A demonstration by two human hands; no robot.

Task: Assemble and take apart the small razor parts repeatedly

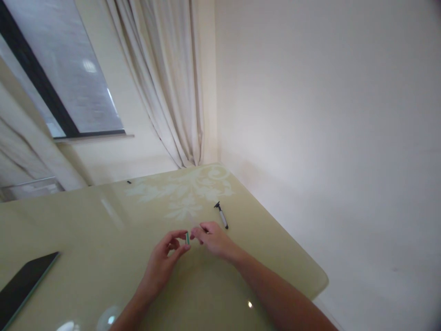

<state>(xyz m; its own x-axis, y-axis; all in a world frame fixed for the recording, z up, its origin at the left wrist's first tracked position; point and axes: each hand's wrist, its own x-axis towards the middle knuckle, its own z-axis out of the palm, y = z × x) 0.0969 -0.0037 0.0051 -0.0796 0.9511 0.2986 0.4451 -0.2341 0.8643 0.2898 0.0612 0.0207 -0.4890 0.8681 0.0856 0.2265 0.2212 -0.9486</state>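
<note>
My left hand (167, 255) pinches a small razor cartridge (187, 238) with a green strip, held upright between thumb and fingertips above the table. Just to its right, my right hand (212, 238) has its fingers drawn together, the tips close to the cartridge. A small dark bit shows by those fingers, but what they hold, if anything, is too small to tell. Beyond the right hand lies a razor (222, 217) with a grey and black handle, its dark head pointing away from me.
The glossy pale green table (103, 239) carries a white floral pattern at its far corner. A dark flat device (25, 285) lies at the left. Near the far edge is a small dark object (129, 182). A wall (327, 138) runs along the right, with curtains (172, 82) behind.
</note>
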